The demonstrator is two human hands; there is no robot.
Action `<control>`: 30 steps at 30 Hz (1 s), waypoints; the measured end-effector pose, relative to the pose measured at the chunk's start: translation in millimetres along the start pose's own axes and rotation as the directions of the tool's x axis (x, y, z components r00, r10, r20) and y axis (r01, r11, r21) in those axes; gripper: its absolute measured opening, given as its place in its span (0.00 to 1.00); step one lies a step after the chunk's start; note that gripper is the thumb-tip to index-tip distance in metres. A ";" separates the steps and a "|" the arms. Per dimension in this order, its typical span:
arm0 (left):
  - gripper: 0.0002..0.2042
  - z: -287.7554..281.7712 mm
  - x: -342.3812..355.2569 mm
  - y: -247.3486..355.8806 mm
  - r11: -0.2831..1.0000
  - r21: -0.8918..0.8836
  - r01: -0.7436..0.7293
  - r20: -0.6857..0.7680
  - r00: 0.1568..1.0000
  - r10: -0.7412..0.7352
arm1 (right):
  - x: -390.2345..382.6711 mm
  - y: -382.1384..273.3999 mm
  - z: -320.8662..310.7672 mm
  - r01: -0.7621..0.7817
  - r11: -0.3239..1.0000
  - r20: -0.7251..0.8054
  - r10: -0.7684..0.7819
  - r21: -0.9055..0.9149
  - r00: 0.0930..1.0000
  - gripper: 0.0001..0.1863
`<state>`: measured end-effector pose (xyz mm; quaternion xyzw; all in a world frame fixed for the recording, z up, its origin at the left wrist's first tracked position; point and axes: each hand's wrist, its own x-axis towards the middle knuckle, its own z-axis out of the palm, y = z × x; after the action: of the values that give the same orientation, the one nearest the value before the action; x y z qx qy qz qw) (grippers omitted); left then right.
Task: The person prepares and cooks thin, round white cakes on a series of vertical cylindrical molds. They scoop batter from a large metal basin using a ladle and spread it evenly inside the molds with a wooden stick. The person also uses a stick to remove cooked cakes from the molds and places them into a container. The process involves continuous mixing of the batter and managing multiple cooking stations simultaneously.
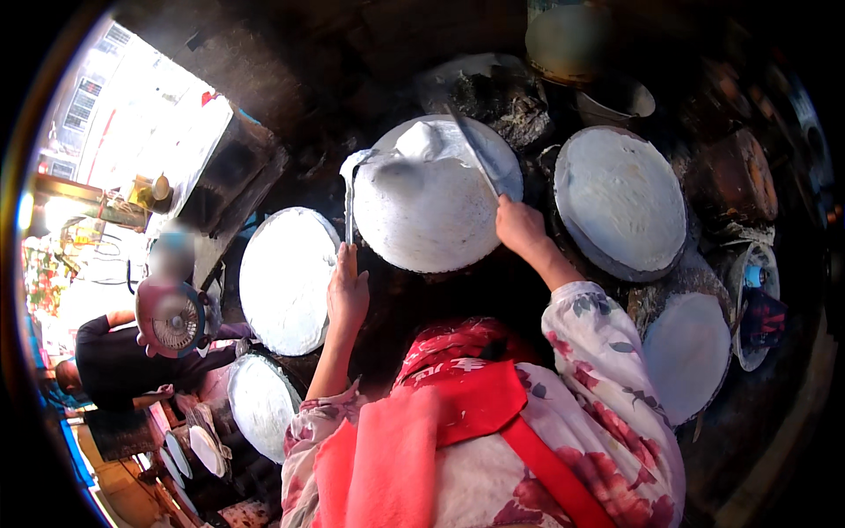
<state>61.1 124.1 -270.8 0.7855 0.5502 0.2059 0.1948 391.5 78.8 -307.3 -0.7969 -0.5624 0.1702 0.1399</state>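
Note:
A round griddle (431,220) lies in front of me, its top coated with a thin white layer. A lump of white batter (418,141) sits near its far edge. My right hand (521,227) is closed on a long, flat scraper (476,154), whose blade slants across the far right of the griddle. In my left hand (349,295), a thin-handled tool (349,207) stands along the griddle's left edge. White batter clings to its far end and hides that end's shape.
More white-coated round griddles flank me: one at left (289,282), one lower left (262,407), one at right (620,202) and one lower right (689,356). A fan (174,321) stands at left, near a person in dark clothes (132,365). A bucket (568,44) and a pot (616,99) stand behind.

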 end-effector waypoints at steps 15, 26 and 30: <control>0.31 -11.2 -39.5 -13.5 0.817 -0.413 0.403 0.144 0.914 -0.379 | 16.0 -26.9 17.4 0.396 0.905 0.167 -0.371 -0.158 0.914 0.22; 0.22 -33.7 -57.0 4.6 0.642 -0.546 0.539 0.190 0.826 -0.531 | 32.2 -19.6 -2.2 0.495 0.840 0.209 -0.454 -0.221 0.866 0.17; 0.22 -41.9 -66.1 11.6 0.528 -0.631 0.568 0.247 0.793 -0.558 | 80.0 3.0 -17.9 0.285 0.940 0.102 -0.270 -0.186 0.957 0.11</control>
<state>27.2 61.4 -236.7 0.4400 0.6575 0.3117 0.5263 426.5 152.8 -301.5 -0.7127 -0.6881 0.1217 0.0610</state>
